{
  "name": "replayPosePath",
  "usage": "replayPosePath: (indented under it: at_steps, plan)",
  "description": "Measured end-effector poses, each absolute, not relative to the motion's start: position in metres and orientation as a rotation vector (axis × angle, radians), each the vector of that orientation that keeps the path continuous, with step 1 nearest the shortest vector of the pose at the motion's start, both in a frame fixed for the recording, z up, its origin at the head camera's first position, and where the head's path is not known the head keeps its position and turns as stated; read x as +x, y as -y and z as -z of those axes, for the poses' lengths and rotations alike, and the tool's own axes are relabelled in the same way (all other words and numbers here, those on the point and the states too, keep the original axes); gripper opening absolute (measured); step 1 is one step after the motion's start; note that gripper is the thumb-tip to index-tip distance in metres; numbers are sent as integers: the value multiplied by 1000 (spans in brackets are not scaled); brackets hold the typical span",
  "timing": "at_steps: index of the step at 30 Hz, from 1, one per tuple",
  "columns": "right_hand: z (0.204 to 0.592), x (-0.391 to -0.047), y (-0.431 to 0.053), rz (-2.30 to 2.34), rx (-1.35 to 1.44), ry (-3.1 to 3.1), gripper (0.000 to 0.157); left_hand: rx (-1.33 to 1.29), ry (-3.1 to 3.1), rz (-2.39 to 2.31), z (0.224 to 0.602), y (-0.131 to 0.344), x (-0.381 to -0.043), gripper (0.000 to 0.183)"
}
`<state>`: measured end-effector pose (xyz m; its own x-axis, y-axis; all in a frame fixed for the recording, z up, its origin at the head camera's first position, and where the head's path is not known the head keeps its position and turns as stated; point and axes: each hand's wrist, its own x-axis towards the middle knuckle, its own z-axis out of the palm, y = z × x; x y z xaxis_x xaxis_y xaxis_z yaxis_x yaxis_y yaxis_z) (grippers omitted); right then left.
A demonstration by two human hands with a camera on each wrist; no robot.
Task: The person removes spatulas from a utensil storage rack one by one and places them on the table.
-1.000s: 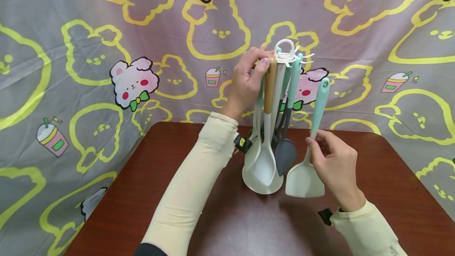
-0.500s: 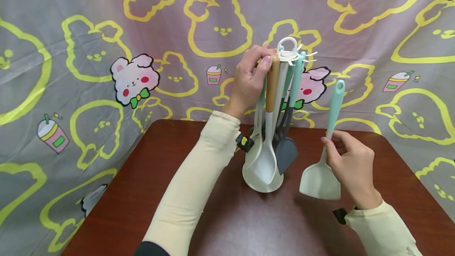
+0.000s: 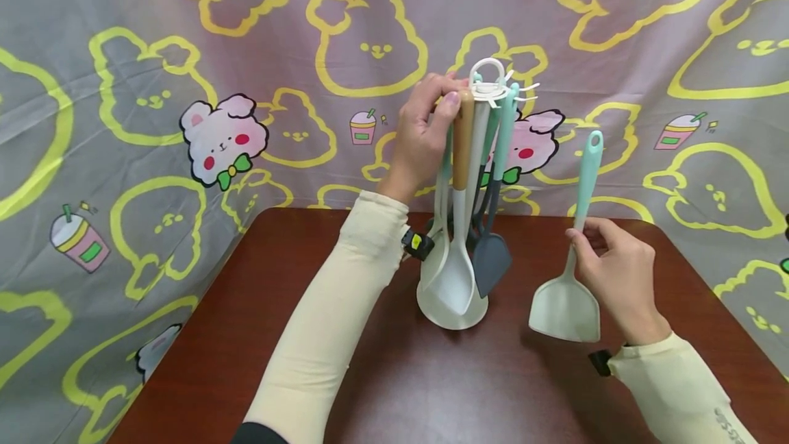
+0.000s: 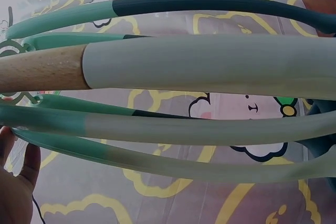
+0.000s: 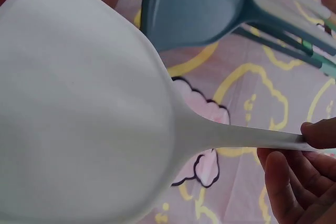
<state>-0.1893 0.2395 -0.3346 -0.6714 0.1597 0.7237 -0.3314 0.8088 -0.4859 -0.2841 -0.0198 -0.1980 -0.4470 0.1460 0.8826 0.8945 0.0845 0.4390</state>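
Note:
In the head view my right hand (image 3: pixel 619 273) pinches a cream spatula (image 3: pixel 564 310) with a mint handle, thumb and fingers on its neck. The spatula hangs blade down, right of a white utensil rack (image 3: pixel 453 317) and apart from it. My left hand (image 3: pixel 425 129) holds the rack's top, its thumb by the upper end of a wooden-handled white spoon (image 3: pixel 456 279); its other fingers are partly hidden behind the handles. The left wrist view shows fingertips (image 4: pixel 31 163) at a mint handle (image 4: pixel 58 148). Close up in the right wrist view, the spatula blade (image 5: pixel 84 108) fills the left side.
A dark grey spatula (image 3: pixel 492 262) and several other mint-handled utensils hang around the rack. Some white hooks (image 3: pixel 529 91) stick out at its upper right. The rack stands on a brown table (image 3: pixel 382 389), with a patterned cloth (image 3: pixel 296 40) behind.
My right hand has carried the cream spatula to the right, away from the rack, and its handle leans a little more. The left hand stays at the rack's top.

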Motion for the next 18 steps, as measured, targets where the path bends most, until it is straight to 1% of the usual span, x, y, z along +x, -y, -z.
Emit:
replayPosePath:
  at_steps: [3,11,18]
  plan:
    - [336,-193,-246,-752,105,2195,20,-1043,1690,1423,198,20,-283,25]
    - [337,-202,-258,-708,98,2241,19,-1077,1654,1403,206,20,-302,25]
    - [339,-209,-264,-680,84,2257,19,-1088,1638,1402,206,20,-302,26]
